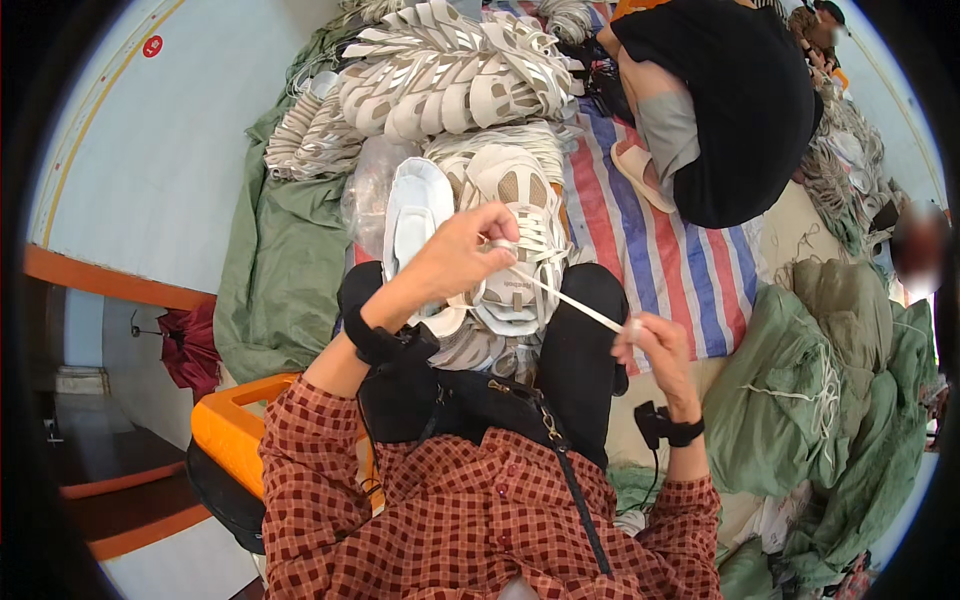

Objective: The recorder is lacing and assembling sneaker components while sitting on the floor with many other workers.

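A beige and white shoe upper (509, 190), partly laced, lies between my knees on other uppers. One white shoelace (572, 302) runs taut from the upper's right side toward my right. My right hand (661, 358) pinches its far end beside my right knee. Over the upper's left side, my left hand (462, 250) is closed, thumb and fingertips pressed together on the lace near the eyelets. Just left of the upper stands a white shoe-shaped form (415, 205), partly behind my left wrist.
Big bundles of similar uppers (455, 75) are stacked ahead. A crouching person in black (735, 110) is at the far right, on a striped sheet (655, 240). Green sacks (775, 390) lie to my right; an orange stool (235, 425) and a green tarp (275, 270) are at left.
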Available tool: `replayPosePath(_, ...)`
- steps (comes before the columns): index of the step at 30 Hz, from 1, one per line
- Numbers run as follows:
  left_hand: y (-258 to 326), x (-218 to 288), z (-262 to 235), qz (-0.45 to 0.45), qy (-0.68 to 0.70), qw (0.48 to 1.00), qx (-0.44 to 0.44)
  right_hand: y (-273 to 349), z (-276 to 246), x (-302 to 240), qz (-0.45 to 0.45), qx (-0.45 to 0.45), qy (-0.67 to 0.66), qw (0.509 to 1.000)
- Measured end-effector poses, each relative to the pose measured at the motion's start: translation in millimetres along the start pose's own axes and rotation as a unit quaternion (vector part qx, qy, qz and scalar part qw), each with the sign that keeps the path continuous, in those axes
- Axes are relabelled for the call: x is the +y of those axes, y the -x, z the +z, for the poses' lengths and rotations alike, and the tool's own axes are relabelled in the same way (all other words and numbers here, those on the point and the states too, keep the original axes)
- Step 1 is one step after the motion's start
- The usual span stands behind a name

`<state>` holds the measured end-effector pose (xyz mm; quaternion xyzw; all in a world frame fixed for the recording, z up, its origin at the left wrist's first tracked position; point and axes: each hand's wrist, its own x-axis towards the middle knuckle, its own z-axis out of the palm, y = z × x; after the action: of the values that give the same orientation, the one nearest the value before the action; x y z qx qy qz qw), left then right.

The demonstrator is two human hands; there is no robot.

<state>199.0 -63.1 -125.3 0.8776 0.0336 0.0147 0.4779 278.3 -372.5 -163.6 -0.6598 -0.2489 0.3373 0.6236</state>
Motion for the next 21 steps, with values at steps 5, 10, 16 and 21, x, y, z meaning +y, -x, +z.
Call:
replayPosePath(5, 2.8, -9.3, -5.6, 0.007, 0.181, 0.978, 0.105, 62.1, -68.0, 51.6, -0.084, 0.155, -0.159, 0.971)
replayPosePath(10, 14.8, -14.3, 8.2, -0.024, 0.100, 0.994, 0.048, 108.7, -78.5, 60.8, -0.086, 0.212, -0.207, 0.951)
replayPosePath(16, 12.5, -13.3, 16.8, 0.084, -0.330, 0.926, 0.165, 109.5, -55.2, 61.7, -0.006, 0.133, -0.121, 0.984)
replayPosePath(21, 6.2, -20.7, 28.6, -0.253, 0.224, 0.913, 0.230, 117.3, -62.7, 81.6, -0.047, 0.138, -0.202, 0.968)
